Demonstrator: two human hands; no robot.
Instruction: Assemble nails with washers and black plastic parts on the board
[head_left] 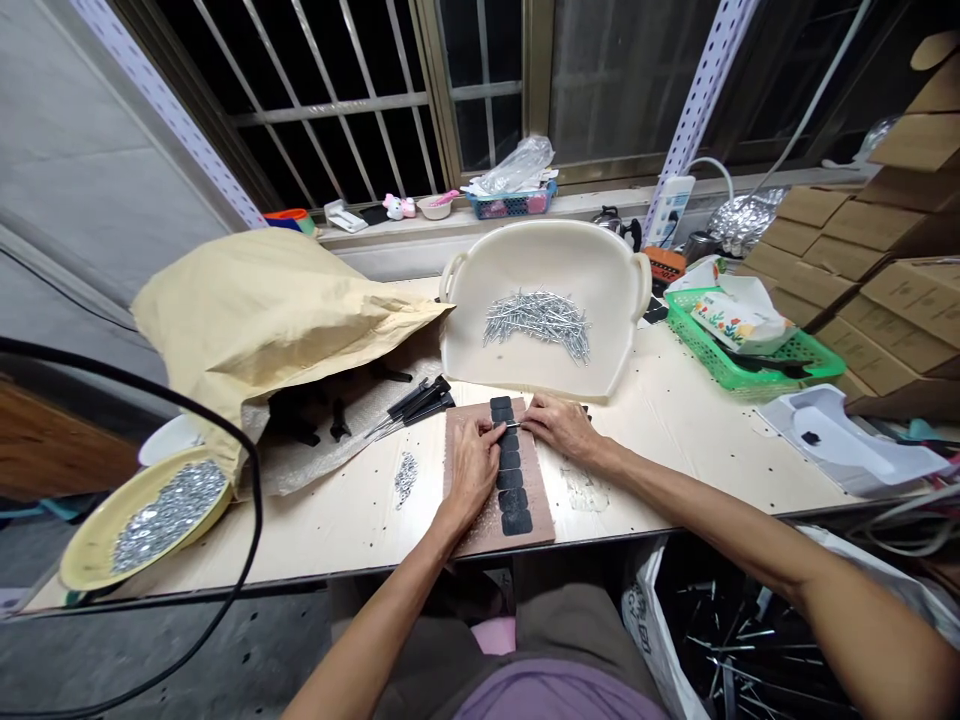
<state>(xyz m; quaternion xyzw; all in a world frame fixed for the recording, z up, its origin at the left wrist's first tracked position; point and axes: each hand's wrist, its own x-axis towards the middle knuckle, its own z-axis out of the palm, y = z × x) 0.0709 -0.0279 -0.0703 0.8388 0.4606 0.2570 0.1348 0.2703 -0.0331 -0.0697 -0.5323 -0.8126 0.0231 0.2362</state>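
A brown perforated board (536, 505) lies at the table's near edge with a column of several small black pieces (511, 470) on it. My left hand (472, 465) rests on the board left of the column, fingers pinched. My right hand (559, 425) is at the board's upper right, fingers pinched too. Between both hands a thin metal pin (512, 424) lies across a black piece near the top of the column. Behind the board stands a cream tray (480, 340) with a heap of metal pins (538, 322).
A tan paper bag (255, 310) with black parts (416, 400) spilling out lies at left. A yellow plate of metal bits (142, 520) sits at the near left, a small pile of metal bits (406, 476) beside the board. A green basket (810, 360) and cardboard boxes (885, 250) stand at right.
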